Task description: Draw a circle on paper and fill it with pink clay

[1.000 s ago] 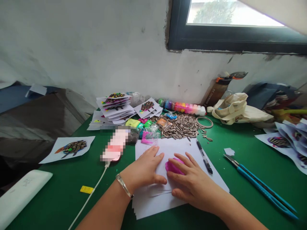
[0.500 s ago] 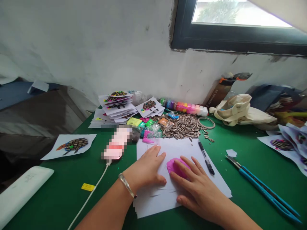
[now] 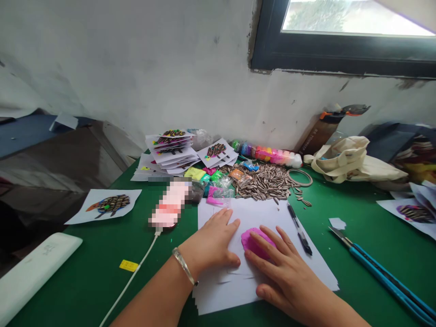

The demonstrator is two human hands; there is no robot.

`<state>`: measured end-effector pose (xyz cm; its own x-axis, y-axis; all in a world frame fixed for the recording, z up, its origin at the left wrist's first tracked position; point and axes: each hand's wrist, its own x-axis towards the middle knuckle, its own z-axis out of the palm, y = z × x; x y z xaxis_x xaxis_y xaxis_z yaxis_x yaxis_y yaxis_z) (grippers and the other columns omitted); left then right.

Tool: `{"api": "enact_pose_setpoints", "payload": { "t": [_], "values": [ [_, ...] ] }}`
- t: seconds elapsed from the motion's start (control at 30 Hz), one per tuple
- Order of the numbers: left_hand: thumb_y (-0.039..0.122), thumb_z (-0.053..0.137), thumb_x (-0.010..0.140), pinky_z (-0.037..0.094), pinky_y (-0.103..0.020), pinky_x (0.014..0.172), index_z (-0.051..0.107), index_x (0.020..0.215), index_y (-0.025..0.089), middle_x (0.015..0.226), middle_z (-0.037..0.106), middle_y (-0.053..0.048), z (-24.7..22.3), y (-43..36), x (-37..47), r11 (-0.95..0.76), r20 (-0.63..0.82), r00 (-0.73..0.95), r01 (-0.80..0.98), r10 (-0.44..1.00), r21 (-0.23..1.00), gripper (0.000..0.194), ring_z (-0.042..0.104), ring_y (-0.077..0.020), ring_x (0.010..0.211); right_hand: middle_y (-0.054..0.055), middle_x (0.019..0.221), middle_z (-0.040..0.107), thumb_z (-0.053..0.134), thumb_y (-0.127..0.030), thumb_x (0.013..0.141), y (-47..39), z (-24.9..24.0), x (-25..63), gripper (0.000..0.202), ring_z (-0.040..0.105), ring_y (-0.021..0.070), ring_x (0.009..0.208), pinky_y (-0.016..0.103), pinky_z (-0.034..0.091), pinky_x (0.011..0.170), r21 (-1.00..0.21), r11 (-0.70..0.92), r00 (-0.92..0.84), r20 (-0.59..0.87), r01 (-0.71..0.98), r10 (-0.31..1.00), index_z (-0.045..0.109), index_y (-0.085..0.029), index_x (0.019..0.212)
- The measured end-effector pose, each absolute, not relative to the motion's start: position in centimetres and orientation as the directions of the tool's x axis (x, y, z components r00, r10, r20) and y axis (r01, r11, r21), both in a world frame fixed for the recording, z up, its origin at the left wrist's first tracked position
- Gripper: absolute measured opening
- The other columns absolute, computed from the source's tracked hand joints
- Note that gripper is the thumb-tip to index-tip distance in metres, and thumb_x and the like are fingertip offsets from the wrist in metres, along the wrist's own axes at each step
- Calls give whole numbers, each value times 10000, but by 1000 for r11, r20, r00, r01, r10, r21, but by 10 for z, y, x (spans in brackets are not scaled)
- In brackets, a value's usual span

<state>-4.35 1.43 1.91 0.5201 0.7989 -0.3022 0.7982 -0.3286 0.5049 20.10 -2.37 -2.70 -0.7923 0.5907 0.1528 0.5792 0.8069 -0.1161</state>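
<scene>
Right hand (image 3: 284, 263): fingers spread, laid over flattened magenta clay (image 3: 257, 243) on white paper stack (image 3: 226, 295). Left hand (image 3: 216, 243): fingers parted, nothing grasped, resting on same stack, left of clay. Black-capped pen (image 3: 299, 229): on stack, right of clay. Blue-handled craft knife (image 3: 384, 272): on green tabletop (image 3: 327, 190), right of stack, beside paper scrap (image 3: 337, 223). Striped sunflower seeds (image 3: 265, 181): heaped beyond stack. Seed-decorated picture cards (image 3: 173, 152): piled far left of seeds. Charging cable (image 3: 131, 279): left of left forearm.
</scene>
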Motion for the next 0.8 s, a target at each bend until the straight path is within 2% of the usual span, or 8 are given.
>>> {"api": "enact_pose_setpoints", "payload": {
  "t": [0.23, 0.47, 0.67, 0.8],
  "values": [
    [407, 762, 648, 194, -455, 1162, 387, 1432, 149, 1568, 189, -184, 21, 13, -44, -316, -314, 511, 805, 800, 502, 907, 121, -340, 1446, 21, 1549, 289, 500, -537, 897, -23, -28, 201, 579, 185, 347, 1428, 620, 133, 1137, -101, 807, -794, 142, 582, 591, 402, -331, 1429],
    [441, 772, 631, 181, -483, 1163, 393, 1425, 167, 1569, 196, -171, 14, 14, -45, -333, -283, 523, 790, 804, 516, 922, 116, -357, 1444, 50, 1547, 291, 533, -565, 861, -23, -31, 203, 690, 216, 352, 1419, 585, 126, 1152, -120, 798, -768, 219, 591, 602, 346, -294, 1467],
    [457, 765, 651, 188, -467, 1161, 367, 1443, 157, 1570, 173, -190, 18, 13, -45, -334, -312, 517, 808, 797, 486, 936, 111, -336, 1448, 25, 1550, 286, 510, -546, 885, -21, -34, 203, 621, 193, 349, 1426, 596, 95, 1149, -71, 806, -785, 188, 588, 590, 377, -318, 1447],
    [542, 726, 691, 178, -467, 1163, 357, 1452, 147, 1568, 169, -202, 20, 13, -45, -337, -318, 520, 808, 793, 483, 934, 101, -337, 1448, 9, 1560, 261, 491, -543, 896, -21, -35, 202, 614, 158, 342, 1435, 585, 69, 1153, -37, 805, -787, 187, 592, 587, 364, -319, 1454]
  ]
}}
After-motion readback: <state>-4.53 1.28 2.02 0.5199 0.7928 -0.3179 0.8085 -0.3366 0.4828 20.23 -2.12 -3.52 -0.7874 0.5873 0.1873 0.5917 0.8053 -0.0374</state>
